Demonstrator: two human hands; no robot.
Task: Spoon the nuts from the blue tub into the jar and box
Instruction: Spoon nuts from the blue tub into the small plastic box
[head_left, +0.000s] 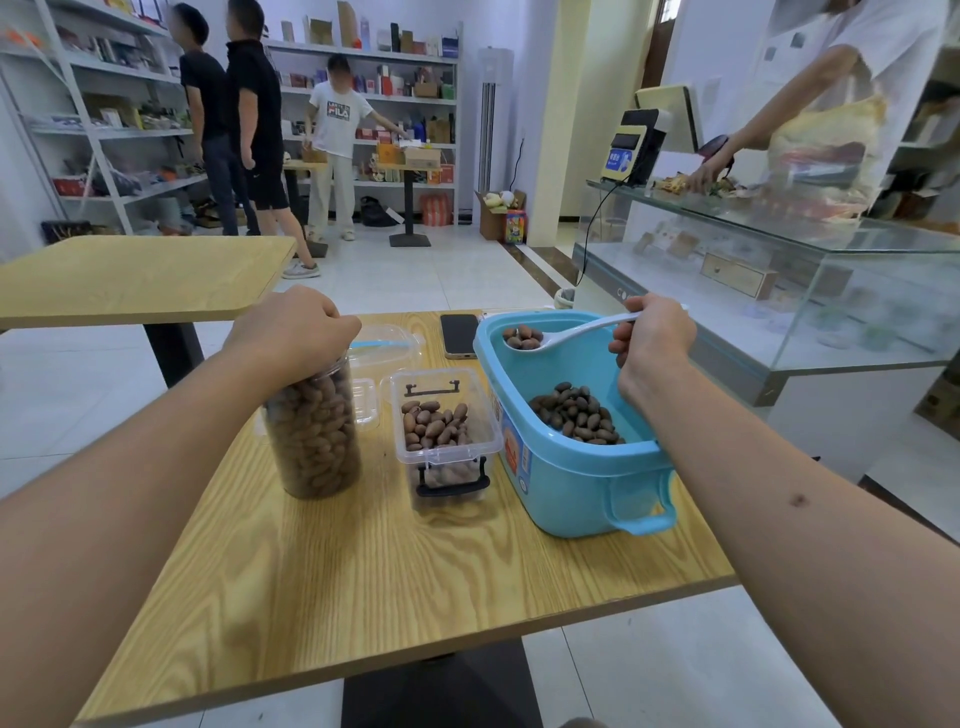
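Your left hand (298, 325) grips the top of the clear jar (314, 431), which is almost full of nuts. Between your two hands stands the small clear box (445, 434), partly filled. Your right hand (652, 335) holds the white spoon (566, 332) with a few nuts above the blue tub (571, 467); more nuts (576, 413) lie just below this hand.

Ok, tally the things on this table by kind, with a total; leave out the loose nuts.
Containers with nuts: 3 (jar, box, blue tub)
Loose clear lids: 2 ()
Spoon: 1, held over the tub
Phone: 1
Total: 7
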